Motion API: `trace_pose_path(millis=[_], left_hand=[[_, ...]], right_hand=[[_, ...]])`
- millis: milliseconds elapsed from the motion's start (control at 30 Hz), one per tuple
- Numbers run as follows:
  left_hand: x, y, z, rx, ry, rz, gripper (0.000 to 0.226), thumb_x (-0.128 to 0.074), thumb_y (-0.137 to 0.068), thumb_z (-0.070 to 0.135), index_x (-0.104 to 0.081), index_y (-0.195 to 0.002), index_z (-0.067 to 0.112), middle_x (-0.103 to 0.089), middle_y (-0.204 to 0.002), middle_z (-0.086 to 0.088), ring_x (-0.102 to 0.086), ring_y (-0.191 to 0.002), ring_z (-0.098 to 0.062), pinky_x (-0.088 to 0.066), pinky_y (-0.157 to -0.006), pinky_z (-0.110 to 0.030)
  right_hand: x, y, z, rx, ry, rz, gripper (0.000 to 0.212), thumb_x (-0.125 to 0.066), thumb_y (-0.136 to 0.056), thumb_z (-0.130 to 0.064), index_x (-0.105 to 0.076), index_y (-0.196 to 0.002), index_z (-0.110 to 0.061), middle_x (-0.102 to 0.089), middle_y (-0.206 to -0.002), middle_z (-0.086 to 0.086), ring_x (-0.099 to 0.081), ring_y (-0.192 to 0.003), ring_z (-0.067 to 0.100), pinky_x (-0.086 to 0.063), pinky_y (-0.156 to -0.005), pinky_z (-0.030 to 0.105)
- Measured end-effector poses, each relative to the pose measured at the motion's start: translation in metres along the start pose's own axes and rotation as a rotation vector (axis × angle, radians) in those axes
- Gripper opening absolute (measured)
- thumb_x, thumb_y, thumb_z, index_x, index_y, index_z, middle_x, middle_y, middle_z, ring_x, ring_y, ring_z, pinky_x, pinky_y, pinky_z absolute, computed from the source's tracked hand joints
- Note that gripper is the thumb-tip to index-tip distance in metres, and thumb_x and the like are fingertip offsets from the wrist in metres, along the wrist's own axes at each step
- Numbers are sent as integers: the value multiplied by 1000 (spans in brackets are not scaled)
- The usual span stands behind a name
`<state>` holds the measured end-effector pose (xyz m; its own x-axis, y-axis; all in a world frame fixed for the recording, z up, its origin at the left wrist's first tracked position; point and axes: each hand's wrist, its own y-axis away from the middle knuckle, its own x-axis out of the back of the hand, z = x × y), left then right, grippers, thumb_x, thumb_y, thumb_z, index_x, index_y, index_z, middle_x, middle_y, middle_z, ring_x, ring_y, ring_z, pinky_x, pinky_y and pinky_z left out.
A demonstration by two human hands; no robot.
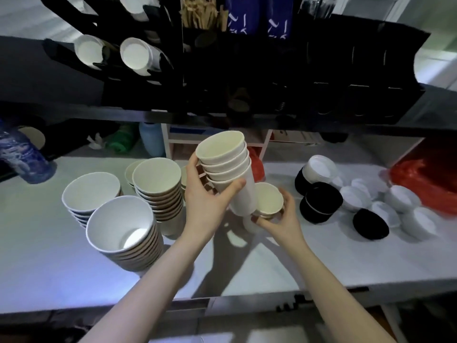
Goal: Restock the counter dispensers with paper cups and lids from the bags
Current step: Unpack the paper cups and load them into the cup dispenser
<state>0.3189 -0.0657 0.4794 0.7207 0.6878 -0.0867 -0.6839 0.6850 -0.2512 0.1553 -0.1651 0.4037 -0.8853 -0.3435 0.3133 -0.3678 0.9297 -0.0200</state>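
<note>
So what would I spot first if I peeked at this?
Probably the left hand gripping a tilted stack of cups mid-picture, with the right hand holding a smaller cup beside it. Then the cup towers at the left, and black and white lids at the right.

text: none legible | blue packets: white marks, unreadable | blue bottle: print blurred

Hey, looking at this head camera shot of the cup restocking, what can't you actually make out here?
- Base of the tilted cup stack: hidden by the left hand gripping it.
- Small cups under the right hand: their number is hidden by the fingers and the tilted stack.
- Black dispenser rack: right slots too dark to tell whether they are filled.
- Blue packets: print cut off by the top edge.
- Red bag: contents hidden, blurred.
</note>
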Motion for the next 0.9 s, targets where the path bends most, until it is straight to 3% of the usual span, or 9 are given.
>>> trace_pose_path(millis=[100,200,333,433,533,600,667,767,900], left_hand=[[8,12,4,-30,-9,-26,90,-86,-71,29,-32,-143,21,-51,-136,5,-53,-122,-7,-49,-92,-18],[14,31,11,-62,-28,-16,95,-86,-71,29,-25,-144,25,-46,-138,6,-51,-124,-6,-49,-98,-24],[16,60,22,-45,59,-14,111,-85,-71,36,-9,-151,36,-40,-148,-5,-48,-130,-9,-45,-106,-34],[7,80,42,-21,91,-16,92,-75,-83,25,-13,-150,28,-50,-130,9,-56,-110,8,-51,-90,-21],[6,80,62,51,179,-65,67,-70,-88,24,-24,-137,32,-56,-121,-1,-63,-106,-9,-59,-81,-41],[10,70,77,99,232,-93,66,-73,-81,40,-28,-128,35,-53,-125,-12,-62,-100,-30,-57,-73,-50],[13,57,92,113,222,-114,64,-73,-77,48,-30,-123,36,-54,-114,-4,-63,-86,-24,-49,-68,-54],[19,28,115,119,238,-175,62,-69,-86,42,-27,-130,31,-59,-111,10,-71,-90,-12,-52,-84,-51],[56,-42,143,48,171,-304,67,-76,-79,43,-41,-132,22,-63,-123,-3,-66,-109,-19,-55,-91,-47]], right_hand=[[10,13,-13,8,49,-26,111,-88,-60,-38,-22,-148,-30,-31,-141,-27,-34,-127,-2,-34,-97,19],[22,45,-29,185,141,23,90,-81,-71,-27,-31,-146,-25,-33,-147,-11,-32,-128,-3,-27,-95,3],[34,100,-39,312,199,-104,81,-74,-76,-17,-32,-143,-33,-39,-143,-10,-37,-132,3,-34,-107,22],[38,120,-50,341,169,-62,78,-79,-76,-30,-37,-141,-35,-42,-140,-12,-41,-129,4,-40,-105,30],[39,129,-71,353,57,23,72,-82,-74,-28,-45,-136,-31,-49,-133,-14,-48,-124,10,-46,-100,43],[40,135,-90,356,-15,28,74,-83,-74,-23,-43,-137,-32,-50,-131,-18,-50,-122,6,-48,-99,35],[37,136,-114,389,-62,38,76,-82,-75,-23,-41,-138,-34,-48,-132,-18,-49,-122,1,-48,-97,22],[26,124,-153,475,-58,143,68,-81,-76,-24,-46,-134,-30,-49,-130,-6,-52,-117,8,-48,-91,18],[3,83,-200,553,-98,224,62,-77,-80,-21,-47,-134,-31,-50,-131,-6,-53,-118,10,-48,-98,35]])
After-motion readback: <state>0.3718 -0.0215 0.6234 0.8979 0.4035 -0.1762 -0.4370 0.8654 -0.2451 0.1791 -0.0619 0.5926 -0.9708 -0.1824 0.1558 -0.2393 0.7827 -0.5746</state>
